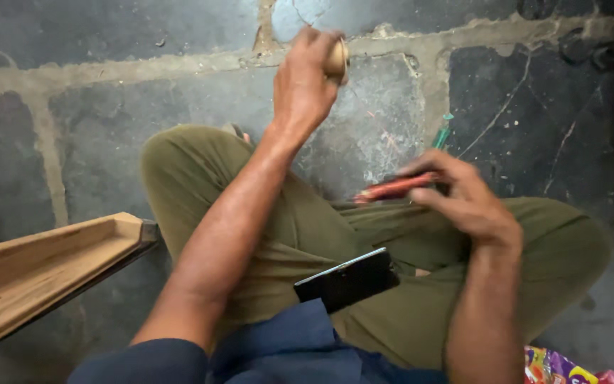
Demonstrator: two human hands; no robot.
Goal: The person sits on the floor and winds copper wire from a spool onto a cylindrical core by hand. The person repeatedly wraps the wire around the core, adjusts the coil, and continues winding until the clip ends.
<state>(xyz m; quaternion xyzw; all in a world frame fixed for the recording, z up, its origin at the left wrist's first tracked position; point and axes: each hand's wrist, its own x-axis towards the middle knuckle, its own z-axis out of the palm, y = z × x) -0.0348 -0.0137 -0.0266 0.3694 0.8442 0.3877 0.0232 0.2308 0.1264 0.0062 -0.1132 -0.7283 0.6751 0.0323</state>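
**Spool raised in the left hand, red stick pinched in the right**

A small, round, tan wooden spool [337, 60] is gripped in the left hand [305, 82], which is raised well above the lap, over the grey stone floor [108, 114]; the fingers are curled closed around the spool. A thin pale thread [374, 117] is seen running down from the spool towards the right hand [463, 199]. A slim red stick-shaped object [392, 189] is held in the right hand, pinched between the thumb and the closed fingertips, and is pointed to the left, just above the right knee. Olive-green trousers [300, 227] are worn on the crossed legs. A flat black phone with a pale edge [348, 279] is laid on the lap, between the two forearms, against a dark blue shirt [286, 348]. A small green stick [440, 135] is seen on the floor, just beyond the right hand. A pale wooden moulding [44, 267] is set at the left edge, and a colourful plastic wrapper [556, 366] is seen at the lower right corner.
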